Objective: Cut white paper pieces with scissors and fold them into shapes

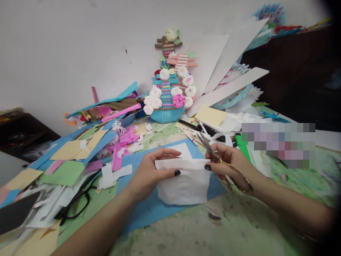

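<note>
My left hand [150,172] pinches the left edge of a folded white tissue sheet [183,181], thumb on top and fingers behind. My right hand [226,160] grips the sheet's right edge with the thumb while also holding gold-handled scissors [221,161], whose blades point up and to the left. The white sheet hangs just above a blue paper sheet [149,209] lying on the green table. Both hands are closed.
A paper craft with white and pink flowers on a blue boat shape [167,96] leans against the wall. Coloured paper scraps [80,149] pile up at left, with black eyeglasses [77,204] near them. Pens [194,128] and white strips [229,89] lie behind my hands.
</note>
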{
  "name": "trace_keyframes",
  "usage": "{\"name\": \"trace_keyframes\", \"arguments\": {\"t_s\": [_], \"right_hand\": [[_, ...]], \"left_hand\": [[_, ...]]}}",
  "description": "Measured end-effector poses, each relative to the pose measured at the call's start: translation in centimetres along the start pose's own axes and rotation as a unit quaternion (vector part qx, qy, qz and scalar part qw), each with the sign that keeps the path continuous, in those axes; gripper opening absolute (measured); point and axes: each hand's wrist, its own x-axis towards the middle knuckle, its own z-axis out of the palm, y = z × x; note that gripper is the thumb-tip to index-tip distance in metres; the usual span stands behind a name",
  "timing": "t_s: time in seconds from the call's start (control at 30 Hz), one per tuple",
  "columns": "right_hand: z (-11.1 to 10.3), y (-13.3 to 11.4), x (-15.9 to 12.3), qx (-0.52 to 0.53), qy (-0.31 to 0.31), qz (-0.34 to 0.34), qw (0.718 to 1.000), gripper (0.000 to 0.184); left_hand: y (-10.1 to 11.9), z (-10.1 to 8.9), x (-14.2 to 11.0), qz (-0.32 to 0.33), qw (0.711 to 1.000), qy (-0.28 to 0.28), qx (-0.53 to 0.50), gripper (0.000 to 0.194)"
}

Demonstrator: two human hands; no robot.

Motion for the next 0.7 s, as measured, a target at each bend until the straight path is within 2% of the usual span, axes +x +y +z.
{"name": "trace_keyframes", "arguments": {"t_s": [0.07, 0.13, 0.27, 0.37, 0.7], "right_hand": [[-0.2, -0.1, 0.0, -0.009, 0.005, -0.017, 1.0, 0.03], [-0.3, 0.0, -0.1, -0.014, 0.002, -0.037, 0.999, 0.028], [-0.3, -0.1, -0.4, -0.017, -0.02, -0.065, 0.998, 0.027], [-0.1, -0.5, -0.7, -0.03, -0.032, -0.068, 0.997, 0.028], [0.2, 0.0, -0.8, -0.06, 0.006, -0.117, 0.991, 0.029]], "left_hand": [[0.4, -0.4, 0.1, -0.011, 0.999, -0.041, -0.017, 0.039], [0.6, -0.8, 0.2, -0.017, 0.999, -0.051, -0.007, 0.034], [1.0, -0.8, 0.3, -0.023, 0.996, -0.014, 0.081, 0.019], [1.1, -0.5, 0.2, -0.019, 0.994, -0.006, 0.105, 0.017], [1.8, -0.1, -0.7, 0.049, 0.984, 0.011, 0.171, 0.017]]}}
